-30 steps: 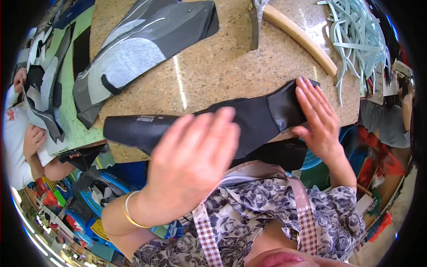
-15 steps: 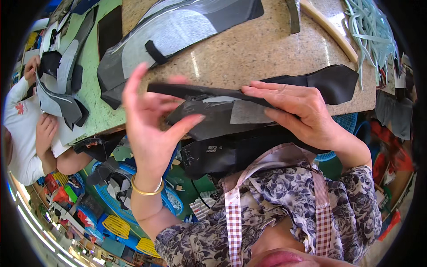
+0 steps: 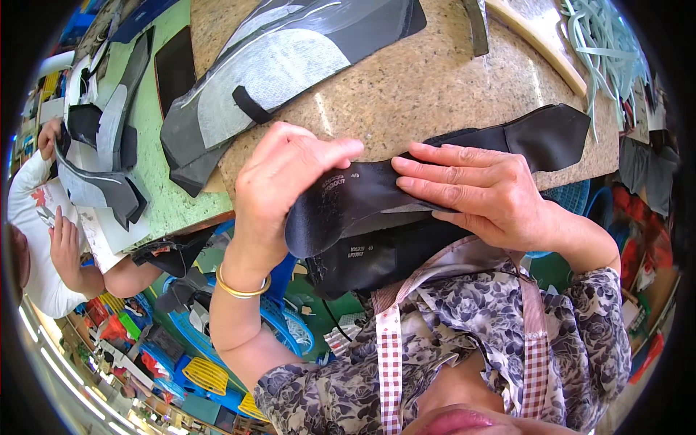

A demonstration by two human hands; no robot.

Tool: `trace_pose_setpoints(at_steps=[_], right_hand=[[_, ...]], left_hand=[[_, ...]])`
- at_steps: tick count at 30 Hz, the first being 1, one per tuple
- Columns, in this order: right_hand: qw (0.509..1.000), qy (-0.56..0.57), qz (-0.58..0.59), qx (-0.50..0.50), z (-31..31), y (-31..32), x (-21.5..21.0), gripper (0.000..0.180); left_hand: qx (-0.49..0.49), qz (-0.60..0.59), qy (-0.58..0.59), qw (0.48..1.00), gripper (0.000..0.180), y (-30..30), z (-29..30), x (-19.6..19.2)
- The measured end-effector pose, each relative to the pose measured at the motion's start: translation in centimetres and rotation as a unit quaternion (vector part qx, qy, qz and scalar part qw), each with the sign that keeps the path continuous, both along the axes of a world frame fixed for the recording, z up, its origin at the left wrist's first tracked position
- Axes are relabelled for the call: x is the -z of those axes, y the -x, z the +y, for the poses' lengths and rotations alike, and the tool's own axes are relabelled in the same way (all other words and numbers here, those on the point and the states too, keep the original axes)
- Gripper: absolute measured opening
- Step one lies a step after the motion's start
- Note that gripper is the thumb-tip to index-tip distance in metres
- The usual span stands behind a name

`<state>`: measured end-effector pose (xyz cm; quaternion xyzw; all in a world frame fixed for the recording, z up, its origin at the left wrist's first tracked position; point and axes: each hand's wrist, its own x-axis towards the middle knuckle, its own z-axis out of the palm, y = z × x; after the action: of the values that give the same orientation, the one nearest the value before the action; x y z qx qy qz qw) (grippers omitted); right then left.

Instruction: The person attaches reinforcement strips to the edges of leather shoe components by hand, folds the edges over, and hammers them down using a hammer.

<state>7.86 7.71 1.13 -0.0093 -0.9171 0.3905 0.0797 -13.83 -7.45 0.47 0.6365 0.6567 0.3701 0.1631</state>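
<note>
A black leather piece, glossy and bent over at its left end, lies across the near edge of the stone-topped table. My left hand is closed round that bent end, its thumb stretched along the top edge; the fingertips are hidden behind the leather. On the piece's right part my right hand presses with its fingers together, the thumb lower down against the leather. Beyond my right hand a second black leather piece reaches to the right. Another black piece hangs below, over my lap.
Large dark leather pieces with pale backing are stacked at the far left of the tabletop. Pale blue strips and a wooden bar lie far right. A person works at left. Blue baskets stand below.
My left hand has gone from spread and blurred to closed on the leather's left end. That end has been turned over, so its glossy black face shows. My right hand stays on the piece.
</note>
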Motion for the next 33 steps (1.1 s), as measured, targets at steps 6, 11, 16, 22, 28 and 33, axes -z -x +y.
trace_pose_setpoints(at_steps=[6,11,16,22,28,33], right_hand=[[0.997,-0.064,0.025,-0.028,0.0,-0.2,0.5,0.046],[0.959,-0.272,-0.027,-0.068,-2.0,-0.9,0.2,0.055],[0.956,-0.286,-0.025,-0.069,-2.2,-1.1,0.1,0.055],[0.952,-0.297,-0.018,-0.070,-2.6,-1.3,0.5,0.060],[0.967,-0.243,0.043,-0.056,0.8,-3.5,0.8,0.046],[0.980,-0.172,0.097,-0.009,2.5,-3.7,0.8,0.033]], left_hand=[[0.141,0.152,-0.064,0.976,0.033,2.1,0.2,0.3],[0.182,0.291,-0.033,0.939,0.029,2.1,-1.2,-0.6],[0.132,0.330,0.050,0.933,0.019,2.2,-3.8,-2.7],[0.072,0.237,0.074,0.966,0.051,-4.9,-3.8,-2.9],[-0.013,0.245,0.169,0.955,0.071,-6.2,-6.8,0.7],[0.019,0.250,-0.023,0.968,0.053,-7.6,-1.5,0.1]])
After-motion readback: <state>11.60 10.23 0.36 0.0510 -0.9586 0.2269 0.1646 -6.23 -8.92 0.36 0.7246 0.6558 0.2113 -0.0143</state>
